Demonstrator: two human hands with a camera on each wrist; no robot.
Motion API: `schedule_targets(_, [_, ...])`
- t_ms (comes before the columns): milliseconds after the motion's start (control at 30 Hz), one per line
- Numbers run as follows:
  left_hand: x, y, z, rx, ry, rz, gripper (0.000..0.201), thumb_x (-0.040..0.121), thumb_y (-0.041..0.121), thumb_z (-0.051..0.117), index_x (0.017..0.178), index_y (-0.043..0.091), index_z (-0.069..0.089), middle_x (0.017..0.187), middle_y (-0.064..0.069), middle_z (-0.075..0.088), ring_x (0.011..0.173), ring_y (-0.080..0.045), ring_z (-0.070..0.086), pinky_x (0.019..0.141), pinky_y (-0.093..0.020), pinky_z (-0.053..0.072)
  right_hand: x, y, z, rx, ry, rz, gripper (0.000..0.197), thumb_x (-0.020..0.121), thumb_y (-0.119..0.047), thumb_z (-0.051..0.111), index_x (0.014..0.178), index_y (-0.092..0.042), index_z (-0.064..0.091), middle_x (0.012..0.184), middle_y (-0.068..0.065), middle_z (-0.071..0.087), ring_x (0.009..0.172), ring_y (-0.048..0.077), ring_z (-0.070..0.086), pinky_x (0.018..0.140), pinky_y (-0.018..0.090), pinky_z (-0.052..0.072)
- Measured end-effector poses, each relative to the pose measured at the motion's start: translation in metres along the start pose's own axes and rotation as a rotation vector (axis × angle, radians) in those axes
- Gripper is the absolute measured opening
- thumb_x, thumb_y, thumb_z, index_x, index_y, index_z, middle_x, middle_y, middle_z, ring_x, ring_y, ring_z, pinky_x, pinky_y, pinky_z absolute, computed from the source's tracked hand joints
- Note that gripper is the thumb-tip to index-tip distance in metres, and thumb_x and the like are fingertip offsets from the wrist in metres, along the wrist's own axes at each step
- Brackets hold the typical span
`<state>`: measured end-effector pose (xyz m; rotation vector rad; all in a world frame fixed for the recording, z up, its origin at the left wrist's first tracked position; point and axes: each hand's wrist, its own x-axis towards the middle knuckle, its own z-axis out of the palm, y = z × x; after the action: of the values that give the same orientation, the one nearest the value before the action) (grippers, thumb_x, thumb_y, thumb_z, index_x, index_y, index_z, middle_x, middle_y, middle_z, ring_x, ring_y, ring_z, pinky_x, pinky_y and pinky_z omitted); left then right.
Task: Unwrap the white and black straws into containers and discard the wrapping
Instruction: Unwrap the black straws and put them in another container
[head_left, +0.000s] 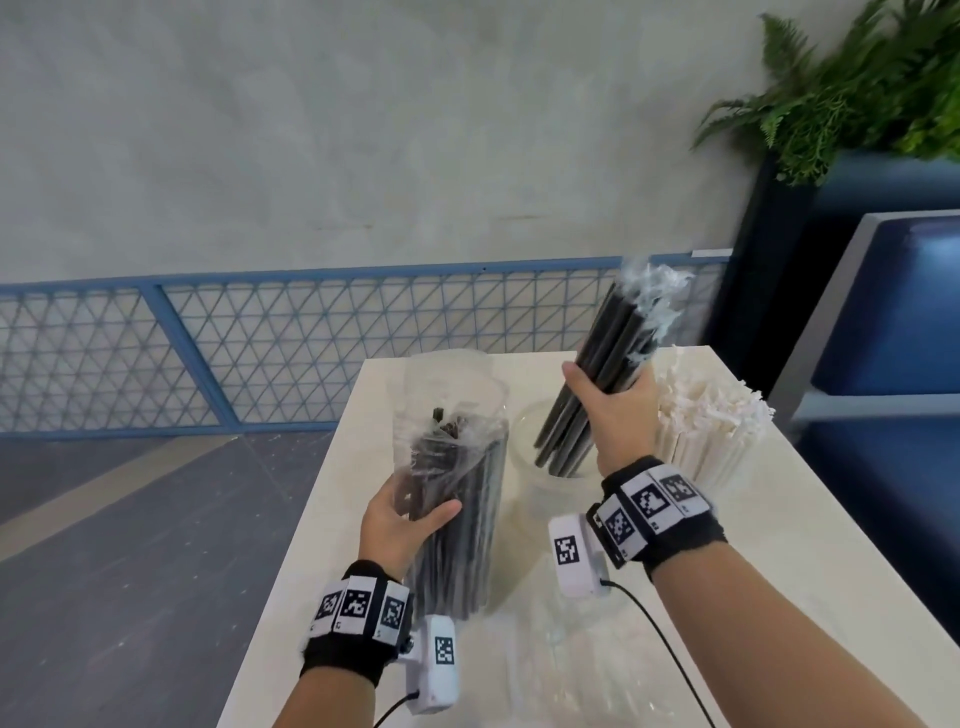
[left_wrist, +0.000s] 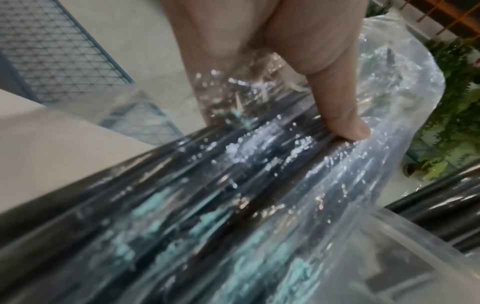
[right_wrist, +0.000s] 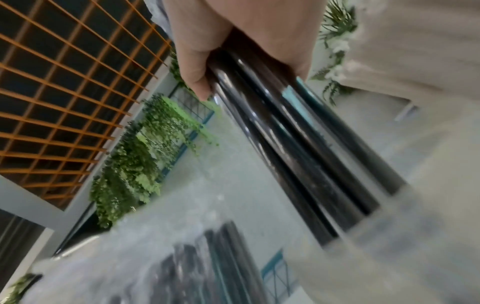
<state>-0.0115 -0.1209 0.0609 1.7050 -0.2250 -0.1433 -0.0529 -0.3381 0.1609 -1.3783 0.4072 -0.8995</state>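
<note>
My left hand (head_left: 410, 519) grips a clear plastic bag of black straws (head_left: 457, 499) standing upright on the table; its thumb (left_wrist: 345, 115) presses the crinkled plastic (left_wrist: 259, 164). My right hand (head_left: 615, 400) grips a bundle of black straws (head_left: 602, 374), tilted, with their lower ends inside a clear round container (head_left: 550, 467). Torn clear wrapping (head_left: 654, 291) clings to the bundle's top. In the right wrist view my fingers (right_wrist: 197, 67) curl round the glossy black straws (right_wrist: 298, 148). White straws (head_left: 706, 421) stand packed together at the right of the table.
The cream table (head_left: 322, 519) ends close on the left, with grey floor below. Crumpled clear wrapping (head_left: 587, 670) lies on the table near me. A blue mesh railing (head_left: 260, 343) runs behind, and a planter with ferns (head_left: 852, 93) and a blue seat (head_left: 893, 312) stand to the right.
</note>
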Motion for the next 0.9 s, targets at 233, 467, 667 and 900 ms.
schedule_targets(233, [-0.004,-0.005,-0.001,-0.094,-0.021,0.029,0.046,0.064,0.002,0.081,0.1,0.023,0.06,0.104,-0.005,0.069,0.1,-0.018,0.064,0.081,-0.022,0.048,-0.006,0.024,-0.003,-0.015,-0.096,0.01,0.052,0.07,-0.009,0.079,0.108,-0.027,0.049,0.097,-0.008,0.059,0.091,0.0,0.059,0.085,0.019,0.049])
schedule_targets(467, [-0.006,-0.01,0.0,-0.1,-0.032,0.023,0.051,0.06,0.005,0.083,0.099,0.027,0.06,0.103,-0.004,0.069,0.102,-0.02,0.063,0.092,-0.034,0.048,-0.026,0.002,0.001,-0.319,-0.065,-0.423,0.029,0.081,-0.019,0.069,0.106,-0.017,0.056,0.104,-0.002,0.059,0.093,0.006,0.056,0.083,0.011,0.041])
schedule_targets(667, [-0.011,-0.01,0.0,-0.144,-0.087,0.059,0.073,0.045,0.032,0.086,0.111,0.026,0.056,0.112,0.001,0.067,0.108,-0.01,0.062,0.09,-0.022,0.05,-0.061,0.012,0.013,-0.597,-0.505,-0.251,0.038,0.085,-0.046,0.055,0.114,-0.021,0.055,0.114,0.001,0.044,0.093,0.015,0.055,0.091,0.027,0.046])
schedule_targets(900, [-0.011,-0.005,-0.005,-0.152,-0.175,0.061,0.087,0.051,0.004,0.088,0.126,0.009,0.045,0.117,-0.004,0.063,0.108,-0.009,0.062,0.082,-0.017,0.052,-0.067,0.006,0.021,-0.648,-0.799,-0.309,0.012,0.091,-0.023,0.053,0.097,-0.016,0.061,0.119,0.0,0.038,0.071,0.018,0.06,0.083,0.025,0.047])
